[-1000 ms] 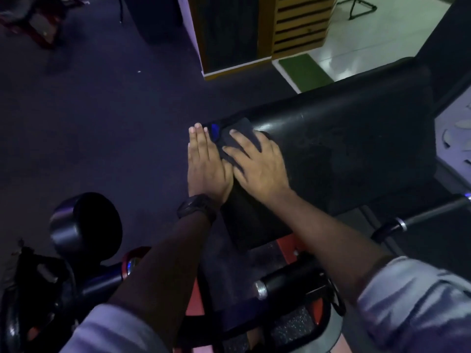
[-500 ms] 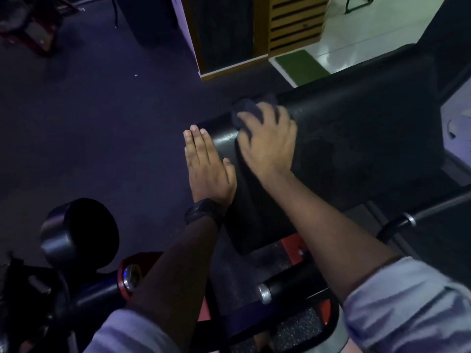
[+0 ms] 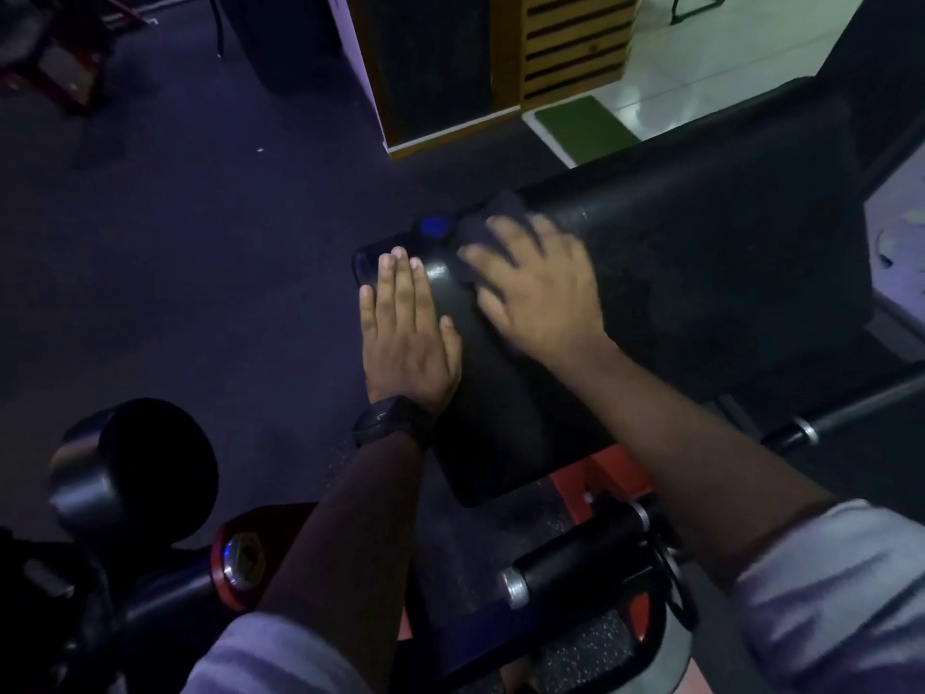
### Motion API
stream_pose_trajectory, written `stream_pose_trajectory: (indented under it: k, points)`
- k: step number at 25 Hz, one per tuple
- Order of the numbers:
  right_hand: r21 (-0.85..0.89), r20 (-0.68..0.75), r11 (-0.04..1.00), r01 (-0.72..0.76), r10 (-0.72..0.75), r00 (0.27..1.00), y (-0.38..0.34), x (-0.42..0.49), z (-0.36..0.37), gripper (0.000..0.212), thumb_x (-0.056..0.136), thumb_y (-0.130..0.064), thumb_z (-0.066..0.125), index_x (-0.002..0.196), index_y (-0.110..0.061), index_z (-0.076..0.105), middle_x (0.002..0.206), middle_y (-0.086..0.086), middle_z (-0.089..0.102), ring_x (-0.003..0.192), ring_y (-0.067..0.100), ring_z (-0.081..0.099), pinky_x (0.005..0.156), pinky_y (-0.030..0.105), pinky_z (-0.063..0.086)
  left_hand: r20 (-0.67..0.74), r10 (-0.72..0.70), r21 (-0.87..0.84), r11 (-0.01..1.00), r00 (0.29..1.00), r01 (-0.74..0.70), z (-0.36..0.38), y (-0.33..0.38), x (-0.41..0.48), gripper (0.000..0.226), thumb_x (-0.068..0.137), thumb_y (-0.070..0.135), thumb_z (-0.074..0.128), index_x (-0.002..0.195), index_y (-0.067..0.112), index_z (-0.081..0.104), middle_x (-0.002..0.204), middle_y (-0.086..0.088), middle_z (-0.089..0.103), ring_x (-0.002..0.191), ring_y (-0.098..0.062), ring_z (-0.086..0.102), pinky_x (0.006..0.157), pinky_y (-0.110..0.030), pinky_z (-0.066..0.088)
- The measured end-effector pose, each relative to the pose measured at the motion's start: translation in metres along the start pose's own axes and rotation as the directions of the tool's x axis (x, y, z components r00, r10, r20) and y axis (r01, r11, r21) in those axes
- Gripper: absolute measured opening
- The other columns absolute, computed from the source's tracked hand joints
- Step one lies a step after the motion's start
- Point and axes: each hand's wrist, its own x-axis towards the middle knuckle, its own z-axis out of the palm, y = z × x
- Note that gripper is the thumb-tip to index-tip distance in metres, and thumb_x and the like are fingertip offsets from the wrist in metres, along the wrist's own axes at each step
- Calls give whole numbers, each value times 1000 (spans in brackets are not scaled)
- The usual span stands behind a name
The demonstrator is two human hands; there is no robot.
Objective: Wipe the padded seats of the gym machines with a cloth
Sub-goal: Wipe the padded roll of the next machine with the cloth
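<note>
— Right hand (image 3: 535, 293), what grip?
— Spread flat, pressing the cloth (image 3: 500, 205) onto the padded seat (image 3: 701, 242); the cloth shows at its 12 o'clock.
— Left hand (image 3: 405, 328)?
— At its 9 o'clock, fingers together, flat on the seat's edge.

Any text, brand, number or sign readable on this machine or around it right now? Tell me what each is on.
No text can be read in this frame.
The blue patch at the edge of the padded seat: blurred, no letters made out.
The metal disc in the red end cap: too small and blurred to read.
The wristwatch: face dark, nothing shown.
</note>
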Motion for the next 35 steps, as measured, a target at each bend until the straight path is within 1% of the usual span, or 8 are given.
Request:
stream_pose_trajectory:
  k: [3, 7, 11, 15, 20, 23, 28, 35]
  points:
    - [119, -24, 729, -674, 681, 732, -27, -11, -2, 44, 87, -38, 51, 128, -31, 64, 143, 5, 54, 125, 38, 51, 91, 51, 48, 13, 34, 48, 998, 999, -35, 1, 0, 0, 67, 96, 29, 34, 152, -7, 31, 161, -23, 31, 151, -31, 20, 125, -41, -5]
    - [17, 11, 998, 57, -57, 998, -10, -42, 2, 42, 87, -38, 58, 128, -33, 65, 143, 4, 56, 127, 38, 52, 94, 50, 46, 19, 128, 97, 987, 992, -130, 2, 1, -1, 65, 97, 30, 34, 152, -5, 32, 161, -22, 32, 150, -30, 26, 124, -44, -3]
    - [194, -36, 685, -702, 720, 693, -31, -45, 2, 41, 87, -35, 60, 127, -32, 65, 144, 3, 54, 127, 36, 50, 96, 50, 43, -3, 191, 96, 977, 982, -190, 1, 2, -1, 64, 99, 31, 35, 152, -5, 32, 159, -23, 35, 149, -32, 31, 123, -47, 9]
    - [64, -24, 998, -6, 8, 1000, -14, -68, 6, 35, 91, -40, 60, 125, -32, 67, 141, 3, 58, 125, 38, 53, 93, 50, 45, 9, 241, 116, 964, 970, -240, 3, 1, -1, 66, 99, 32, 32, 153, -6, 30, 160, -22, 33, 150, -32, 29, 124, -46, 8]
    - [215, -23, 595, -775, 796, 605, -27, -77, 4, 40, 89, -39, 61, 128, -29, 64, 145, 5, 53, 127, 37, 50, 96, 51, 45, -23, 272, 109, 957, 962, -268, 5, 2, -2, 61, 101, 29, 32, 152, -4, 33, 159, -23, 35, 149, -33, 30, 124, -46, 12]
    - [76, 0, 994, -83, 84, 996, -6, -100, 5, 37, 87, -37, 64, 123, -31, 68, 143, 4, 57, 126, 39, 52, 94, 51, 46, -24, 291, 110, 952, 956, -287, 5, 1, 0, 62, 101, 29, 32, 152, -5, 33, 159, -23, 34, 150, -32, 29, 125, -44, 12]
    - [183, -29, 617, -765, 781, 623, -26, -100, 5, 35, 89, -39, 64, 122, -28, 67, 144, 4, 54, 127, 38, 49, 97, 53, 44, -4, 276, 92, 957, 961, -274, 4, 3, -4, 62, 101, 29, 31, 153, -4, 33, 160, -22, 33, 150, -32, 28, 125, -44, 13]
    - [203, -20, 743, -637, 654, 756, -7, -31, -4, 32, 84, -35, 59, 115, -33, 68, 141, -5, 56, 123, 34, 51, 90, 50, 44, 4, 270, 100, 958, 963, -269, 4, 3, -2, 63, 100, 29, 31, 153, -5, 33, 159, -23, 34, 150, -33, 28, 125, -44, 13]
